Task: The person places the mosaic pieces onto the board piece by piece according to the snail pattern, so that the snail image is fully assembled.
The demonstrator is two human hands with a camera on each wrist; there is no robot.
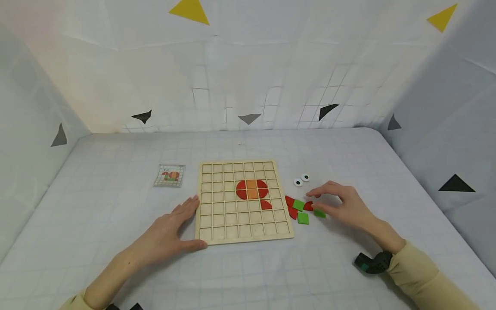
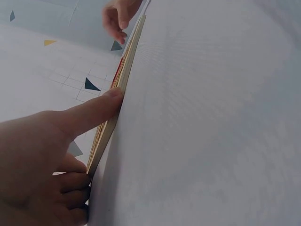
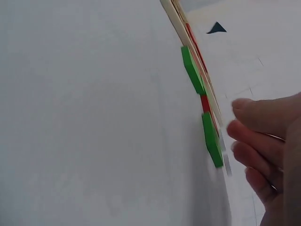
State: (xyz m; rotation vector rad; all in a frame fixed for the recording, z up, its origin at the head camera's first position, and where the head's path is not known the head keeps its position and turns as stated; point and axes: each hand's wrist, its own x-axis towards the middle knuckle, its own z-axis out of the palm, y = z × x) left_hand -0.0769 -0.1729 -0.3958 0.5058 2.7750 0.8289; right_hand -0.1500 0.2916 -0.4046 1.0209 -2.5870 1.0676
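A square wooden grid board (image 1: 228,220) lies on the table with orange and red pieces set in its cells, among them a red quarter-round piece (image 1: 265,204). My left hand (image 1: 164,230) rests against the board's left side, thumb at the near corner and fingers along the edge. In the left wrist view, the thumb touches the board's rim (image 2: 107,134). To the right of the board, my right hand (image 1: 346,206) hovers over loose pieces, fingers loosely bent and nothing seen between them. Below it lie red pieces (image 1: 292,212) and green squares (image 1: 303,218), one green piece (image 1: 320,213) partly hidden.
Two round eye pieces (image 1: 302,180) lie beyond the loose pieces. A small picture card (image 1: 169,176) with a gridded red, orange and green figure lies left of the board. White walls with dark and yellow triangles enclose the table's back and sides.
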